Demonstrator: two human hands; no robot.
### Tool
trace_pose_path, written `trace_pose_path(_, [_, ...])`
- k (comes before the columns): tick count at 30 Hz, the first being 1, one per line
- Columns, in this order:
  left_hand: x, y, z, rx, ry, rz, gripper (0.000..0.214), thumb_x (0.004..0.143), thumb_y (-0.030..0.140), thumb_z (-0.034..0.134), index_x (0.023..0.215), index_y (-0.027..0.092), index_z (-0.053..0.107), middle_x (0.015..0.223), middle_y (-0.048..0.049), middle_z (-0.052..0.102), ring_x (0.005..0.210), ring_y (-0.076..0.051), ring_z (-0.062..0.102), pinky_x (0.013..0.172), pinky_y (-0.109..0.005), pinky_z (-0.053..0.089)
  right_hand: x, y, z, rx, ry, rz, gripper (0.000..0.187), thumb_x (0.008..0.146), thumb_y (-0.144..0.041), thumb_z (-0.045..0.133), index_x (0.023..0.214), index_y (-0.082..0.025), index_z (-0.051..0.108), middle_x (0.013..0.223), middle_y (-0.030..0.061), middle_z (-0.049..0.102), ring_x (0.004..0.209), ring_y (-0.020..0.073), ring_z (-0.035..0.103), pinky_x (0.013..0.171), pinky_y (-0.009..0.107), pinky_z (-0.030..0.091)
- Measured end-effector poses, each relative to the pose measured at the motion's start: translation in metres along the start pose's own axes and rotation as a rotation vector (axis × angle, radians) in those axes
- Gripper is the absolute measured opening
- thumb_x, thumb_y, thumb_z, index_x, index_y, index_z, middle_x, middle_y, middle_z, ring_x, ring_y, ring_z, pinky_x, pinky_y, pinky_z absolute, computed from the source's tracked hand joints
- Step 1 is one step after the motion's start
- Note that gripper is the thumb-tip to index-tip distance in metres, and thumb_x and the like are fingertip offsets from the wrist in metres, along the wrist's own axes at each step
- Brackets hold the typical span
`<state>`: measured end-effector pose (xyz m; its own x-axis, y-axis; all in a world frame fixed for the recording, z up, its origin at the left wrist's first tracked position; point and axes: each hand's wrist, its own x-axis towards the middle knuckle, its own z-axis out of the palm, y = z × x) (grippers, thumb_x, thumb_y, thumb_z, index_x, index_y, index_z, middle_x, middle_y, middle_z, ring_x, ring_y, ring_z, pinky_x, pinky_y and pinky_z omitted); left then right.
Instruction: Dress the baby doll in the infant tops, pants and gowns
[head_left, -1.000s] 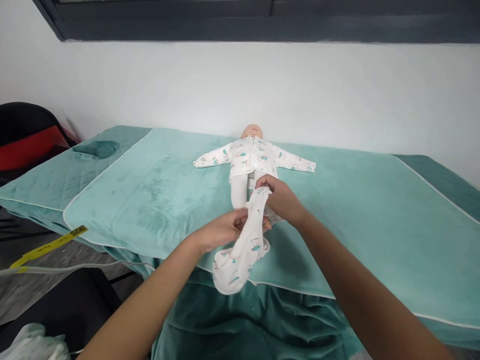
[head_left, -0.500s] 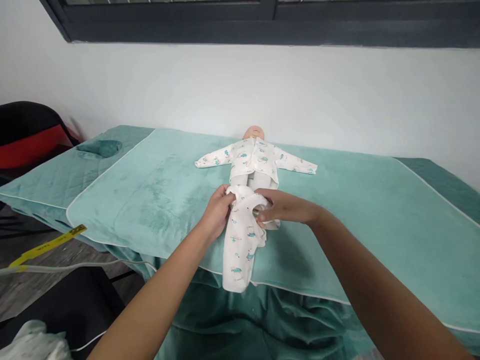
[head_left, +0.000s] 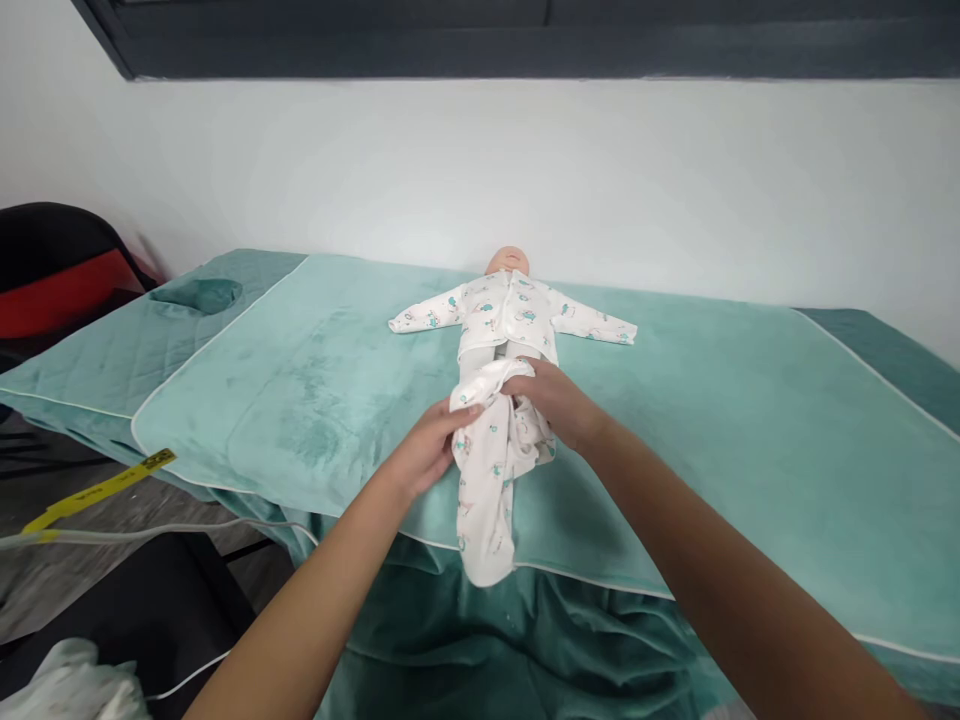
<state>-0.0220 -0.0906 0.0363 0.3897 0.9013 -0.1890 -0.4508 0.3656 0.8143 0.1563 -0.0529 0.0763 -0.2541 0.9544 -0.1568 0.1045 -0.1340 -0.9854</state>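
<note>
A baby doll [head_left: 508, 262] lies on its back on the teal blanket [head_left: 315, 390], arms out, in a white printed top [head_left: 510, 315]. Matching white printed trousers [head_left: 486, 470] are bunched at the doll's legs, with one leg of the garment trailing toward the blanket's near edge. My left hand [head_left: 427, 450] pinches the waistband on the left side. My right hand [head_left: 551, 400] is closed on the gathered cloth on the right side, over the doll's legs. The doll's feet are hidden by the cloth and my hands.
The blanket covers a padded teal table [head_left: 90, 350] against a white wall. A black and red chair [head_left: 52, 270] stands at the far left. A yellow tape [head_left: 97, 490] and a cable hang by the table's left edge. Crumpled white cloth [head_left: 67, 685] lies at bottom left.
Both hands have moved up the doll's legs with the trousers' waistband. The loose trouser leg has drawn up and now hangs straighter over the blanket edge.
</note>
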Motion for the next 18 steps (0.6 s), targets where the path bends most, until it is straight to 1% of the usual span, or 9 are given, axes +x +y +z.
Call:
trace_pose_path(2, [0.006, 0.001, 0.003, -0.096, 0.061, 0.083, 0.031, 0.075, 0.028, 0.073, 0.101, 0.012, 0.069, 0.091, -0.0067, 0.074, 0.079, -0.018, 0.069, 0.076, -0.027, 0.053, 0.001, 0.002, 0.002, 0.042, -0.011, 0.0, 0.02, 0.068, -0.03, 0.067, 0.086, -0.02, 0.066, 0.081, 0.0015, 0.069, 0.079, 0.0218, 0.063, 0.069, 0.033, 0.048])
trace_pose_path(4, [0.013, 0.002, 0.005, -0.144, 0.111, 0.108, 0.032, 0.077, 0.031, 0.072, 0.103, 0.012, 0.068, 0.09, -0.0071, 0.074, 0.08, -0.019, 0.07, 0.077, -0.029, 0.054, 0.0, 0.001, 0.002, 0.004, -0.075, -0.019, 0.027, 0.07, -0.033, 0.07, 0.094, -0.02, 0.068, 0.091, 0.0033, 0.071, 0.087, 0.0237, 0.064, 0.073, 0.034, 0.05])
trace_pose_path(8, [0.019, 0.001, 0.008, -0.124, 0.164, 0.074, 0.041, 0.079, 0.04, 0.071, 0.108, 0.012, 0.066, 0.088, -0.0088, 0.075, 0.081, -0.023, 0.071, 0.074, -0.031, 0.055, -0.003, -0.005, -0.001, -0.245, -0.36, 0.002, 0.04, 0.066, -0.037, 0.08, 0.1, -0.02, 0.07, 0.103, 0.0043, 0.072, 0.097, 0.0265, 0.065, 0.08, 0.036, 0.051])
trace_pose_path(9, [0.017, 0.0, 0.007, -0.105, 0.163, 0.065, 0.044, 0.08, 0.044, 0.07, 0.109, 0.012, 0.065, 0.088, -0.0096, 0.075, 0.082, -0.023, 0.071, 0.074, -0.032, 0.056, -0.004, -0.006, -0.002, -0.3, -0.39, 0.01, 0.04, 0.066, -0.038, 0.08, 0.1, -0.02, 0.071, 0.104, 0.0044, 0.073, 0.097, 0.0267, 0.065, 0.081, 0.036, 0.05])
trace_pose_path(11, [0.011, -0.002, 0.006, -0.04, 0.128, 0.032, 0.052, 0.079, 0.052, 0.069, 0.11, 0.011, 0.066, 0.089, -0.0113, 0.075, 0.083, -0.025, 0.071, 0.072, -0.032, 0.055, -0.002, -0.006, -0.003, -0.329, -0.345, -0.009, 0.036, 0.072, -0.043, 0.075, 0.099, -0.02, 0.071, 0.102, 0.0048, 0.073, 0.096, 0.026, 0.066, 0.082, 0.036, 0.05])
trace_pose_path(13, [0.002, -0.004, 0.003, 0.057, 0.058, -0.026, 0.055, 0.074, 0.053, 0.074, 0.107, 0.009, 0.067, 0.089, -0.0128, 0.075, 0.083, -0.025, 0.071, 0.071, -0.031, 0.055, 0.001, -0.002, -0.001, -0.251, -0.226, -0.048, 0.032, 0.079, -0.045, 0.068, 0.098, -0.019, 0.069, 0.101, 0.0051, 0.073, 0.095, 0.0248, 0.066, 0.082, 0.036, 0.05])
trace_pose_path(15, [-0.003, -0.005, 0.0, 0.134, -0.015, -0.086, 0.052, 0.068, 0.043, 0.082, 0.104, 0.008, 0.069, 0.091, -0.0133, 0.075, 0.083, -0.024, 0.071, 0.072, -0.03, 0.054, 0.005, 0.004, 0.002, -0.164, -0.134, -0.061, 0.031, 0.081, -0.045, 0.066, 0.097, -0.018, 0.068, 0.1, 0.0054, 0.072, 0.094, 0.0243, 0.066, 0.081, 0.036, 0.051])
trace_pose_path(16, [-0.004, -0.005, -0.001, 0.141, -0.028, -0.091, 0.051, 0.066, 0.037, 0.084, 0.105, 0.008, 0.069, 0.092, -0.0129, 0.075, 0.083, -0.024, 0.071, 0.073, -0.03, 0.054, 0.006, 0.007, 0.004, -0.139, -0.103, -0.061, 0.032, 0.081, -0.045, 0.066, 0.097, -0.018, 0.068, 0.1, 0.0057, 0.072, 0.094, 0.0244, 0.066, 0.08, 0.035, 0.051])
trace_pose_path(18, [-0.002, -0.005, -0.001, 0.082, 0.018, -0.027, 0.051, 0.067, 0.033, 0.084, 0.109, 0.01, 0.068, 0.093, -0.0116, 0.075, 0.083, -0.024, 0.071, 0.077, -0.031, 0.054, 0.007, 0.011, 0.007, -0.133, -0.079, -0.064, 0.034, 0.081, -0.047, 0.066, 0.099, -0.017, 0.068, 0.101, 0.0061, 0.072, 0.096, 0.0246, 0.065, 0.081, 0.035, 0.05])
